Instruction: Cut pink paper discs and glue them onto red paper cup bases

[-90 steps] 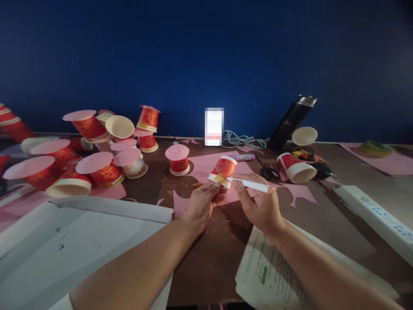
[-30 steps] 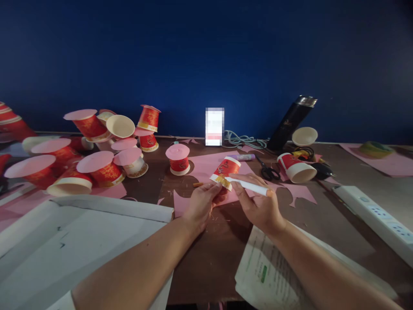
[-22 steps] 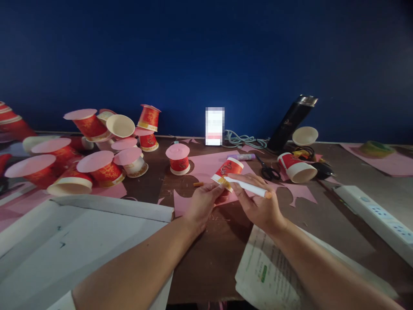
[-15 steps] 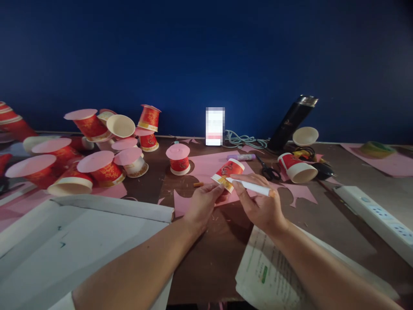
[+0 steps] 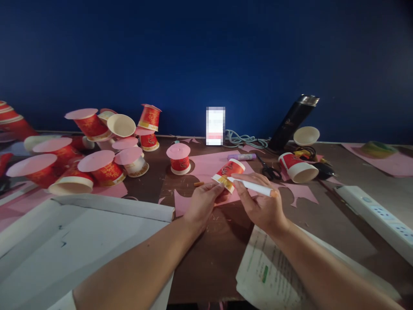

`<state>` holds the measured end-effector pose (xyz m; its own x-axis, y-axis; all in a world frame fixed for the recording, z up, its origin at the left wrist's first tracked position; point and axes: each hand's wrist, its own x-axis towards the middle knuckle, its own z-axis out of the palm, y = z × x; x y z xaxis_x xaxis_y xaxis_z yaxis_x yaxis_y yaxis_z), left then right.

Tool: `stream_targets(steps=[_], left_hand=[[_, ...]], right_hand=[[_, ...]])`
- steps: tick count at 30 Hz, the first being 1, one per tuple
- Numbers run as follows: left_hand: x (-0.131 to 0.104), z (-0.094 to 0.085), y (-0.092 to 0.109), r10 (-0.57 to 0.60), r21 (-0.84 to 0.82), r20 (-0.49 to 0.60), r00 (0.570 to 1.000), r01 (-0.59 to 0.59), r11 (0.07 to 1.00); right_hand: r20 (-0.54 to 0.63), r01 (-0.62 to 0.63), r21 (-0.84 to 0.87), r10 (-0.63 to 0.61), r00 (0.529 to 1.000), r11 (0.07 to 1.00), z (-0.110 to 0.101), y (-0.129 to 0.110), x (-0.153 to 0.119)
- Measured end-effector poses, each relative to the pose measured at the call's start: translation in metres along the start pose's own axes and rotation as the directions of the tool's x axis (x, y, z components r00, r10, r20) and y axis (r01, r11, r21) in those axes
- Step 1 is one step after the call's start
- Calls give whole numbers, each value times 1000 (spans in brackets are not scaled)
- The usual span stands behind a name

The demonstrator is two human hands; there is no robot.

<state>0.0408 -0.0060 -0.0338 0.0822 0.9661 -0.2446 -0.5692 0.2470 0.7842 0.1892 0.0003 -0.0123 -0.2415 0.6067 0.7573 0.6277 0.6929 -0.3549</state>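
Note:
My left hand [image 5: 204, 200] grips a red and gold paper cup [image 5: 232, 168] by its white rim, the cup tilted over the pink paper. In my right hand [image 5: 263, 204] is a white marker [image 5: 254, 187] with an orange end, its tip against the gold band of the cup. A small orange-brown cap [image 5: 198, 184] lies left of the cup. Nearby stands an upside-down red cup with a pink paper disc [image 5: 178, 150] on top. Behind the held cup is a purple glue stick [image 5: 241, 156], with black scissors [image 5: 271, 170] to its right.
Several red cups with pink discs [image 5: 97, 161] crowd the left side. A white box lid [image 5: 106, 249] lies front left, printed papers [image 5: 263, 267] front right. A lit phone [image 5: 215, 125], a black flask [image 5: 288, 125], a tipped cup [image 5: 301, 172] and a power strip [image 5: 377, 215] surround the work area.
Almost nothing differs. The marker and both hands stay at the cup's gold band, and the whole view has shifted very slightly.

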Motion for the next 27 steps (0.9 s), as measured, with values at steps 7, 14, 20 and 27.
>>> stream_targets(steps=[7,14,20,27], left_hand=[[5,-5,-3,30,-3,-13,999,-30,1000],[-1,0,2,-11,2,25,1000,11,1000],[4,-5,2,5,-14,3,1000,-5,1000],[-1,-1,5,-30,-27,9,999,30,999]], right_hand=[[17,-26,-27,27,1000,999,-1,1,0],[13,32,-32,-32,999,999,-1,0,0],[-3,27,-7,-27,1000,1000,-1,1,0],[7,43,-35,-43,999,998,-2,-2,1]])
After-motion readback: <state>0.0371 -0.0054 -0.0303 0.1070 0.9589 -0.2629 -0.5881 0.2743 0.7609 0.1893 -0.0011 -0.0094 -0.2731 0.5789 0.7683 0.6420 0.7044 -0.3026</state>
